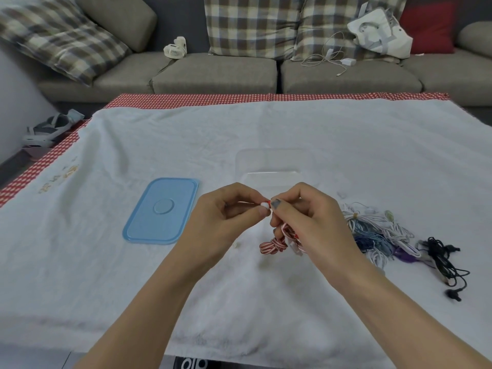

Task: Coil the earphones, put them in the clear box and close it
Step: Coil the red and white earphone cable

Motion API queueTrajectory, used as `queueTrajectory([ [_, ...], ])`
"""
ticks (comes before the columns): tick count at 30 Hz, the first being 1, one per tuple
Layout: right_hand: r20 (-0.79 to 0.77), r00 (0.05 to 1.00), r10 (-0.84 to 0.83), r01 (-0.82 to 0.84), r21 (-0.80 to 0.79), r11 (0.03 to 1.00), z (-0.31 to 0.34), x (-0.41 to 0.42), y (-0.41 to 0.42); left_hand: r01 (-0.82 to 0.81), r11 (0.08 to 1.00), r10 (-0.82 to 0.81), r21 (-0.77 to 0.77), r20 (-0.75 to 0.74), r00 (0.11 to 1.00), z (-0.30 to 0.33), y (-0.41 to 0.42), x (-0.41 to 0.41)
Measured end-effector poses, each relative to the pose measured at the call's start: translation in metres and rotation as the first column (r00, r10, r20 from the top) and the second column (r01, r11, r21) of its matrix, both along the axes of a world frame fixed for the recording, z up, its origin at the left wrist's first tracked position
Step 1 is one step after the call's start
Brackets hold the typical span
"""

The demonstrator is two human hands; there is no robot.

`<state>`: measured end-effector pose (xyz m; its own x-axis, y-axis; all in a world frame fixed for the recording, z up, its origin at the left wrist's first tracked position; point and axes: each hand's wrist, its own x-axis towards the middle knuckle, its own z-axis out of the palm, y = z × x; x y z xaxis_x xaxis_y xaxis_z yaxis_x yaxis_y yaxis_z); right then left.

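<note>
Above the white-towelled surface [266, 302] we hold the red-and-white striped earphones [277, 242] between both hands. Our left hand [226, 217] pinches a small white earbud [265, 205] at its fingertips, while our right hand [308, 217] has its grip curled round the cord, whose loops hang down to the cloth. We judge the cord light, limp and springy, apt to uncoil if released, so the bundle is best held at its middle and the buds handled gently. Just beyond our hands sits the clear box [274, 161], open; its blue lid [162, 210] lies to the left. Faint gold stitching near the towel's left edge cannot be read.
</note>
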<state>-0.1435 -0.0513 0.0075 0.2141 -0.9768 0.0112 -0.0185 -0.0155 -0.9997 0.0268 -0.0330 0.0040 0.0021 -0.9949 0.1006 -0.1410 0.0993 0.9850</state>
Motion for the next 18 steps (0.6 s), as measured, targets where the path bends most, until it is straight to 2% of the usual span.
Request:
queueTrajectory([
  [4,-0.009,0.999,0.036,-0.036,-0.002,0.999,0.003,-0.002,-0.001,0.011,0.999,-0.009,0.042,-0.057,0.998,0.000,0.000,0.001],
  [11,0.059,0.997,0.043,-0.046,0.052,0.998,0.007,-0.003,0.000,0.136,0.972,-0.062,0.189,-0.355,0.933,0.001,-0.003,0.002],
  [18,0.189,0.981,-0.050,0.009,0.211,0.977,0.005,0.006,0.006,0.134,0.977,-0.066,0.164,-0.364,0.929,-0.002,-0.004,0.000],
])
